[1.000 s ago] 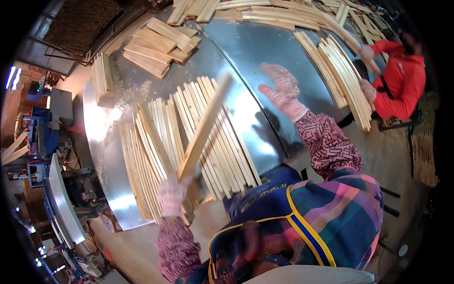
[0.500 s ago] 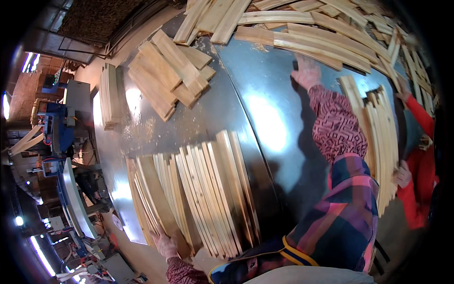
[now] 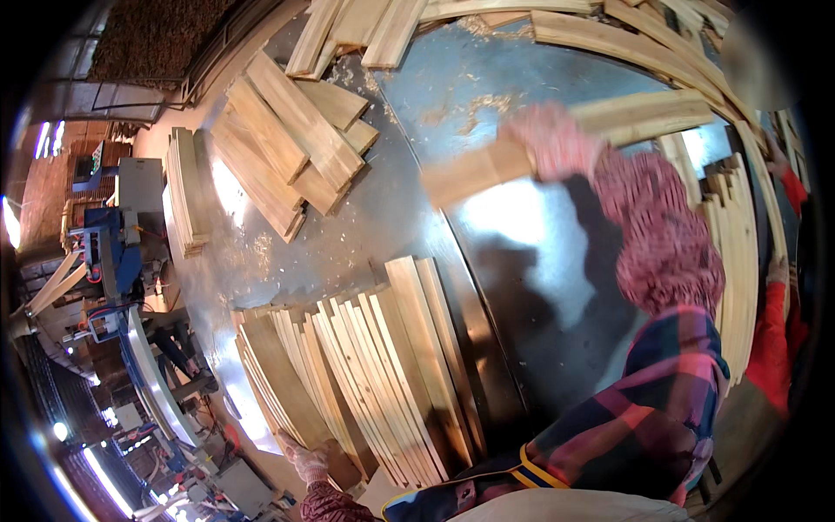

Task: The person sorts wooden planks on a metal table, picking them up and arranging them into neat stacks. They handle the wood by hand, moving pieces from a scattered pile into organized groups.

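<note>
My right hand, in a pale knit glove and smeared by motion, grips a wooden board over the dark metal table. Another length of board shows beyond that hand; whether it is the same piece I cannot tell. At the near left, my left hand, also gloved, touches the near ends of a row of boards with its fingers apart. Most boards in this row stand on edge, side by side. Patterned sleeves cover both forearms.
Loose boards lie crossed at the table's far left, beside an upright stack. More boards cover the far edge. At the right stands another row, near a person in red sleeves. Machinery stands at left.
My right hand has drawn a board from the far pile leftward and nearer, over the table. My left hand stays by the near ends of the row. The view has shifted slightly.
</note>
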`<state>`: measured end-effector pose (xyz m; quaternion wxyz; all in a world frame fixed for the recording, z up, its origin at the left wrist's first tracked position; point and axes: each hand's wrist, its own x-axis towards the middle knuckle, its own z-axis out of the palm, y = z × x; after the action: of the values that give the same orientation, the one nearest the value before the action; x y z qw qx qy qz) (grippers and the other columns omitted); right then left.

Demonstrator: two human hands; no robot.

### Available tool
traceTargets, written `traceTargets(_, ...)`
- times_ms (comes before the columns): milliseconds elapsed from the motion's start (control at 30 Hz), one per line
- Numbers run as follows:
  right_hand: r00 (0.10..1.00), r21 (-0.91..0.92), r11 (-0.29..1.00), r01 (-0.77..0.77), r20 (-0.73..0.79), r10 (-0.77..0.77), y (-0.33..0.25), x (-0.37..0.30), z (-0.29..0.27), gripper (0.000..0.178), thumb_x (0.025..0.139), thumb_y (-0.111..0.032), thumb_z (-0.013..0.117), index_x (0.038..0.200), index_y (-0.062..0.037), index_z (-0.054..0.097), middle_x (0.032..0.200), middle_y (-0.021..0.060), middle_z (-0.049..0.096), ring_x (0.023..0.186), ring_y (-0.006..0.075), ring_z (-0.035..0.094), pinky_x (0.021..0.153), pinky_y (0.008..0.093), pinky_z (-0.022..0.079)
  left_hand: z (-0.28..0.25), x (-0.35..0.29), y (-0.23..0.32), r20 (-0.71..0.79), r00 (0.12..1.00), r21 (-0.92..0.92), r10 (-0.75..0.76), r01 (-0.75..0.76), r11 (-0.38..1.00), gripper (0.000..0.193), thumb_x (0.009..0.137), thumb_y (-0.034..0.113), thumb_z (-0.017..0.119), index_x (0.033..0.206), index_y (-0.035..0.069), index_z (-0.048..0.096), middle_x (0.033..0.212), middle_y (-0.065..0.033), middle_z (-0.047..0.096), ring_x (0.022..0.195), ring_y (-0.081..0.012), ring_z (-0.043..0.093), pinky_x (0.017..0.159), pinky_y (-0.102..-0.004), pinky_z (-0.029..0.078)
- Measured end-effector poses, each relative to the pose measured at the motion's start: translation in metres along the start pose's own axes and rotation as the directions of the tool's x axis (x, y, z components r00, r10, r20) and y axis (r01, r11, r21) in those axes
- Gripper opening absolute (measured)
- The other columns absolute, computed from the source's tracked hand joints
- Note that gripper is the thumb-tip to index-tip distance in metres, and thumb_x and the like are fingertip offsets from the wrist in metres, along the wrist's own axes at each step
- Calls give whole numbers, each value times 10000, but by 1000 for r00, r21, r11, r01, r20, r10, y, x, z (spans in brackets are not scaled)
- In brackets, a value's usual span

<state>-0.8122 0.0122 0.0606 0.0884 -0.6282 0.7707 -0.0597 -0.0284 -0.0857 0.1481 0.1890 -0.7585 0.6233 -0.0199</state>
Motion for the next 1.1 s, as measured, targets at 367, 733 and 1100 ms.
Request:
traceTargets(367,641,368,561,-741,141,754,-208,-339,20,876,767,-305,744,1531,-92,373,1464,239,451,1431,387,356,1191,445,322,-33,-27,-1,23,965,-200,263,-253,947,1198,655,224,854,1617,106,150,1630,-173,304,1484,-346,328,1213,-374,300)
traceTargets(733,516,921,-386,49,307,799,-293,-336,4,833,708,-190,772,1444,26,447,1122,216,668,1003,328,685,926,412,568,-44,-43,-14,-235,912,-144,337,-375,916,1145,729,406,834,1605,90,167,1479,-282,444,1360,-406,458,1145,-433,367)
traceTargets(1100,886,836,416,-358,163,434,-464,-339,27,325,879,-251,701,1157,-83,696,1143,144,712,1073,327,653,1008,392,466,-39,-158,66,-20,760,-936,650,-242,254,810,787,322,807,1362,-160,500,1346,-302,583,1221,-312,593,1040,-361,457)
